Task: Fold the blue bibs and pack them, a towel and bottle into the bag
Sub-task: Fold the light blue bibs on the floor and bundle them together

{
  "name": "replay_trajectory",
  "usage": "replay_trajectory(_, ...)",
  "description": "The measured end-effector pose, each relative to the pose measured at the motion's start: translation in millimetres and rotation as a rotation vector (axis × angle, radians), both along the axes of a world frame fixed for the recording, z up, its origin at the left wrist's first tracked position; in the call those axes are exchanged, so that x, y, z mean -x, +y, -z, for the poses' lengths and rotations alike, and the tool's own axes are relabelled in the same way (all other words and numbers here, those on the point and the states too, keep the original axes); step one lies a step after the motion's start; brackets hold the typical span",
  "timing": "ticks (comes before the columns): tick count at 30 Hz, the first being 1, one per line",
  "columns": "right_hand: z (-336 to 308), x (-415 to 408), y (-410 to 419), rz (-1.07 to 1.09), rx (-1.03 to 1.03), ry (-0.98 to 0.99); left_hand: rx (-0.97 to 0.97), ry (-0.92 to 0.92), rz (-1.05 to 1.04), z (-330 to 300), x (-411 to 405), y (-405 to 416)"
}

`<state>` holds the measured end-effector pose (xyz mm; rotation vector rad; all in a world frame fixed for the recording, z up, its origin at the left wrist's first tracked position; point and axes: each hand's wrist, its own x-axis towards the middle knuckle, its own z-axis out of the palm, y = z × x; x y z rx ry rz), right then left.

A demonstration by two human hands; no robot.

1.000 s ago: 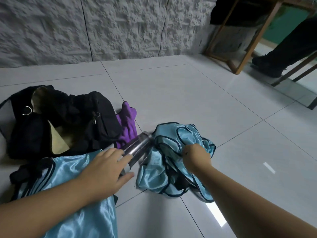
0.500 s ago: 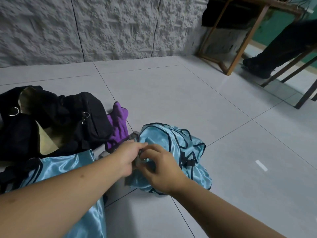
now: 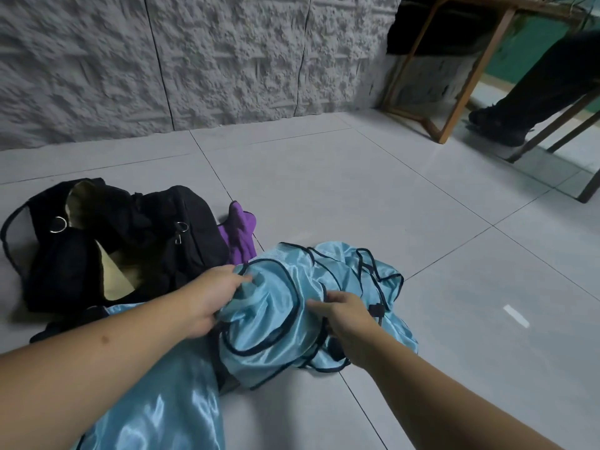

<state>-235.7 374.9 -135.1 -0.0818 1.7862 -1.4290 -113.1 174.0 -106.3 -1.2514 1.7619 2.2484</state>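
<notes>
A crumpled light-blue bib with dark trim (image 3: 279,306) lies on the tiled floor in front of me. My left hand (image 3: 211,297) grips its left edge, and my right hand (image 3: 347,315) pinches its dark trim on the right. A second shiny blue bib (image 3: 156,410) is spread flat under my left forearm. The black bag (image 3: 181,235) lies open at the left, showing a tan lining. A purple towel (image 3: 240,235) pokes out between the bag and the crumpled bib. The bottle is hidden from view.
A rough white stone wall (image 3: 194,60) runs along the back. At the upper right stand wooden furniture legs (image 3: 461,92) and a person's dark trouser leg and shoe (image 3: 500,121). Grey floor tiles (image 3: 422,222) stretch to the right.
My hands have spread apart on the crumpled bib and pulled it toward me. The metal bottle seen a second ago is now covered by the bib.
</notes>
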Motion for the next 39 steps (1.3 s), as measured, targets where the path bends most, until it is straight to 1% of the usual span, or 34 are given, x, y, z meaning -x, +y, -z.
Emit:
replay_trajectory(2, -4.7, -4.3, -5.3, -0.018, 0.028, 0.056, 0.378, -0.113, -0.008, 8.6, -3.6, -4.1)
replay_trajectory(4, -14.0, -11.3, -12.5, -0.05, 0.077, 0.129, 0.831, -0.229, -0.021, 9.9, -7.5, -1.5)
replay_trajectory(5, -18.6, -15.0, -17.3, -0.079, 0.106, 0.172, 1.002, -0.244, -0.005, 4.7, -10.3, 5.2)
replay_trajectory(6, -25.1, -19.6, -21.7, -0.119, 0.15, 0.197, 1.065, -0.236, 0.034, 1.5, -11.9, 12.9)
replay_trajectory(7, -31.4, -24.9, -25.7, -0.161, 0.199, 0.22, 0.998, -0.212, 0.075, -2.1, -12.7, 20.5)
replay_trajectory(8, -37.7, -31.0, -29.3, -0.206, 0.243, 0.237, 0.818, -0.179, 0.089, -5.7, -13.3, 26.8)
replay_trajectory(10, -44.2, -41.4, -35.4, -0.285, 0.27, 0.288, 0.351, -0.103, 0.066, -13.0, -14.0, 33.7)
replay_trajectory(11, -45.6, -45.6, -38.0, -0.32, 0.259, 0.324, 0.167, -0.043, 0.037, -15.4, -14.5, 33.6)
replay_trajectory(12, -44.9, -49.7, -39.4, -0.345, 0.247, 0.347, 0.057, 0.02, 0.0, -18.8, -15.4, 32.6)
replay_trajectory(13, -43.5, -53.5, -39.3, -0.368, 0.225, 0.374, 0.003, 0.092, -0.041, -21.8, -16.8, 31.1)
replay_trajectory(15, -42.3, -54.0, -38.6, -0.384, 0.186, 0.427, -0.032, 0.18, -0.086, -28.1, -18.4, 28.0)
replay_trajectory(18, -38.0, -50.0, -33.0, -0.366, 0.172, 0.359, -0.035, 0.211, -0.075, -28.9, -20.2, 26.2)
replay_trajectory(19, -36.6, -43.6, -33.6, -0.355, 0.137, 0.381, -0.019, 0.226, -0.079, -31.8, -16.9, 23.9)
replay_trajectory(22, -20.6, -24.6, -31.9, -0.317, -0.156, 0.528, 0.061, 0.218, -0.079, -33.1, -11.4, 21.2)
replay_trajectory(23, -15.9, -15.5, -31.2, -0.336, -0.255, 0.549, 0.079, 0.223, -0.085, -34.7, -9.2, 19.5)
replay_trajectory(25, -5.9, 1.4, -29.3, -0.361, -0.388, 0.571, 0.088, 0.244, -0.086, -35.6, -5.5, 16.6)
replay_trajectory(29, 15.5, 31.0, -24.7, -0.164, -0.656, 0.67, 0.04, 0.269, -0.116, -48.3, -4.1, 16.5)
replay_trajectory(32, 31.4, 42.0, -23.7, -0.059, -0.708, 0.625, -0.011, 0.296, -0.161, -62.0, -5.1, 15.7)
replay_trajectory(34, 38.8, 47.8, -25.6, -0.005, -0.669, 0.507, -0.035, 0.313, -0.161, -73.1, -5.8, 15.0)
replay_trajectory(36, 38.5, 50.6, -32.6, 0.01, -0.662, 0.422, -0.046, 0.318, -0.16, -85.3, -8.6, 9.1)
replay_trajectory(39, 24.8, 51.0, -38.0, 0.051, -0.652, 0.353, -0.03, 0.323, -0.125, -104.6, -13.7, -1.0)
